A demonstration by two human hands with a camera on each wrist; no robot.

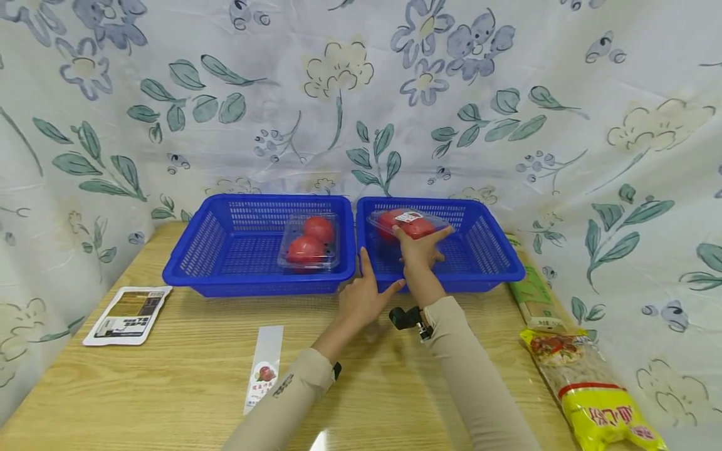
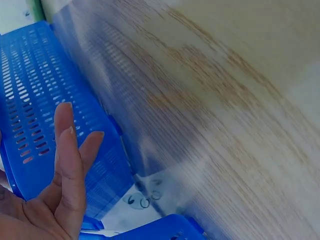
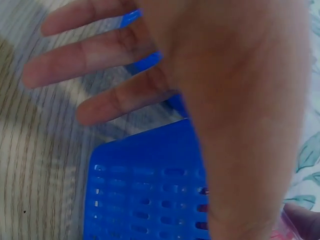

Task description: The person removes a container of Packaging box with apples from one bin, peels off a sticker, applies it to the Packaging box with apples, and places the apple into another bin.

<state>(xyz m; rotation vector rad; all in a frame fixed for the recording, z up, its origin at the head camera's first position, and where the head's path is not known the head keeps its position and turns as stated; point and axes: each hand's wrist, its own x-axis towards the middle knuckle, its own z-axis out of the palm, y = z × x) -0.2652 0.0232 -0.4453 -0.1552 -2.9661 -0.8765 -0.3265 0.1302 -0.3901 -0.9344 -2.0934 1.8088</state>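
Note:
A clear plastic box of round red fruits [image 1: 417,230], with a white label on its lid, sits in the right blue basket [image 1: 479,275], tilted against its left side. My right hand [image 1: 418,255] reaches over that basket's front rim with fingers spread. In the right wrist view its fingers [image 3: 85,57] are straight, and the thumb is beside the pink-red edge of the box. Just in front of the gap between the baskets is my left hand [image 1: 361,297], its index finger pointing up at the rims and its thumb out to the right. It holds nothing.
The left blue basket [image 1: 194,275] holds another clear box of red fruits [image 1: 307,247]. A white packet [image 1: 128,315] lies at left, a paper strip with a fruit picture [image 1: 264,369] in front. Along the right edge lie a green packet [image 1: 536,294] and a yellow bag [image 1: 598,401].

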